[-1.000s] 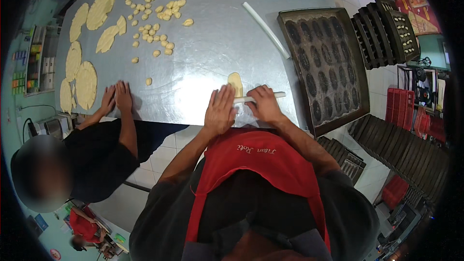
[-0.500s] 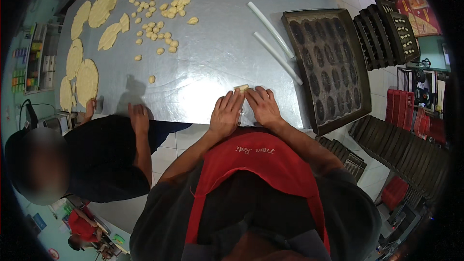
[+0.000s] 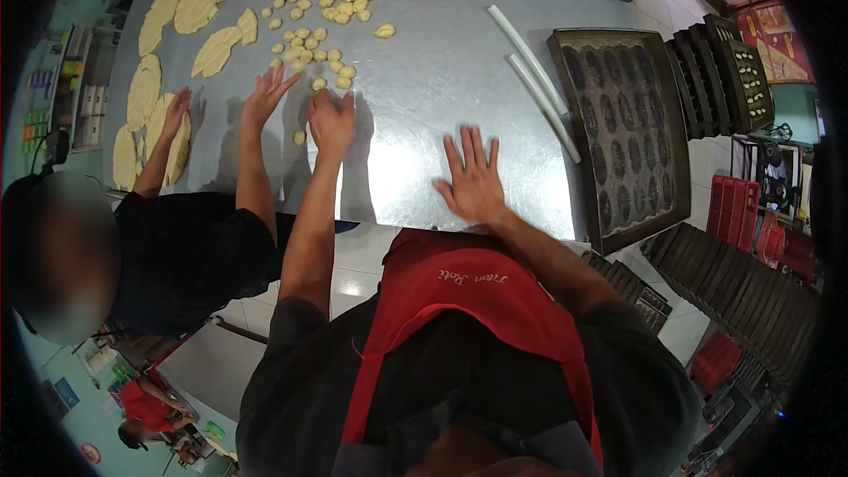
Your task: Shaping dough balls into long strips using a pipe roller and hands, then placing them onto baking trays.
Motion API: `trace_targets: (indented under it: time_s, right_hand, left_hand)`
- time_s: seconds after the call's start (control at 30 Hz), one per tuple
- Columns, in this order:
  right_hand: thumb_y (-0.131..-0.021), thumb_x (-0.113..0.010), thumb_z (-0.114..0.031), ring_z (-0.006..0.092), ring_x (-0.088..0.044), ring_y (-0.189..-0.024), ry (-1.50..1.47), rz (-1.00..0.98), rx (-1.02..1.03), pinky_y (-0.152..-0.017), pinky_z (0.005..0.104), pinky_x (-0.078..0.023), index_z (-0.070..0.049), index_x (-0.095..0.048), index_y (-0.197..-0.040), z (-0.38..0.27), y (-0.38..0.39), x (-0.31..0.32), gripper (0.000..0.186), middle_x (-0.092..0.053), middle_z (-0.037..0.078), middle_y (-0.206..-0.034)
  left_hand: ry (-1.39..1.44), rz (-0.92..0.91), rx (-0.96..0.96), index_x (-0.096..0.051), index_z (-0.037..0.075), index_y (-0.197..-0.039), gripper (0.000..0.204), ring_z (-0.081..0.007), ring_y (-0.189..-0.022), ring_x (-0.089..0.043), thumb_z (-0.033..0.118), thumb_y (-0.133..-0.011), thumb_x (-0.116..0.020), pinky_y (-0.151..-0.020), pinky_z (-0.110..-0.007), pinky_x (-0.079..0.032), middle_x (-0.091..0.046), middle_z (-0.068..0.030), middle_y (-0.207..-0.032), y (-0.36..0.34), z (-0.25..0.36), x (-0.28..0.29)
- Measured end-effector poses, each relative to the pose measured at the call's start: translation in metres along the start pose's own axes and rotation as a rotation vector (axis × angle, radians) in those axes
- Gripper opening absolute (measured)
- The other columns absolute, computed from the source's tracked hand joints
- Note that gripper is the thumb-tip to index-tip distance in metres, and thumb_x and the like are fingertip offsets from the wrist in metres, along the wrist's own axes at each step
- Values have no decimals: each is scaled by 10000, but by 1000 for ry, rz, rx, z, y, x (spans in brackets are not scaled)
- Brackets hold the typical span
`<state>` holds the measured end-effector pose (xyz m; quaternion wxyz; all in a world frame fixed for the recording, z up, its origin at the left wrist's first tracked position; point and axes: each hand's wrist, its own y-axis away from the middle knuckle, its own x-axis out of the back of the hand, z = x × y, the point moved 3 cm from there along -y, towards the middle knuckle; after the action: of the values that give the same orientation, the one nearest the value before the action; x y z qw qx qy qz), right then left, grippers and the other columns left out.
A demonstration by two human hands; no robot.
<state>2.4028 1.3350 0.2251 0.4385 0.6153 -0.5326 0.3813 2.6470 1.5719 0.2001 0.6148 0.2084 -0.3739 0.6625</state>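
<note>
The left hand (image 3: 331,122) lies on the metal worktop (image 3: 415,88), its fingers close together and bent down over something I cannot see, just beside the small dough pieces (image 3: 322,31) at the far left. The right hand (image 3: 473,178) rests flat near the front edge, fingers spread wide, holding nothing. A co-worker's hand (image 3: 265,97) reaches the same dough pieces. Two white rods (image 3: 539,93) lie right, beside a dark mould tray (image 3: 627,132).

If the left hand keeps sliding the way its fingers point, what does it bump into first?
Most likely the small dough pieces just past the left hand on the steel table; the nearest lies almost at its fingertips.
</note>
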Motion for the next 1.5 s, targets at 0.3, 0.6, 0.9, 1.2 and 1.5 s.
trace_targets:
  time_s: [0.3,0.6,0.9,1.2,1.5]
  right_hand:
    - [-947,-787,-330,477,-423,-1482,-219,212,192,-1270,529,-376,62,-408,-1596,20,-13,24,847,-431,310,-1596]
    - [-976,-763,-76,359,-732,-850,-484,536,-145,-814,412,-606,-41,-790,-1037,131,0,111,75,-750,173,-1015]
    - [-968,-723,-75,390,-727,-883,73,440,-382,-793,497,-610,-16,-634,-1222,337,-24,87,276,-717,185,-1053]
    - [-965,-742,-133,405,-638,-1178,-63,406,-370,-994,526,-532,-61,-676,-1349,174,-13,52,397,-691,174,-1205]
    - [-938,-698,-56,419,-614,-1183,-396,467,270,-1091,514,-486,12,-671,-1363,154,-47,55,432,-678,193,-1256]
  left_hand:
    - [250,-49,109,-654,-16,-942,273,-373,-749,-668,187,-914,-835,-757,-475,-563,-717,-156,-910,25,24,-20]
    - [381,-333,158,-676,-3,-1196,226,-123,-948,-694,68,-1006,-776,-794,-283,-568,-742,-97,-1057,88,72,-17]
    - [599,-512,178,-726,12,-1201,180,-120,-871,-708,21,-1023,-741,-807,-273,-574,-767,-63,-996,122,173,-111]
    - [-38,-441,-526,-754,89,-1325,390,-351,-1260,-677,111,-936,-769,-1024,-440,-559,-728,-127,-1372,152,212,-114]
    - [-320,-229,-431,-320,59,-1732,718,-501,-1647,-233,336,-1103,-526,-1339,-604,-179,-254,-270,-1791,94,191,-119]
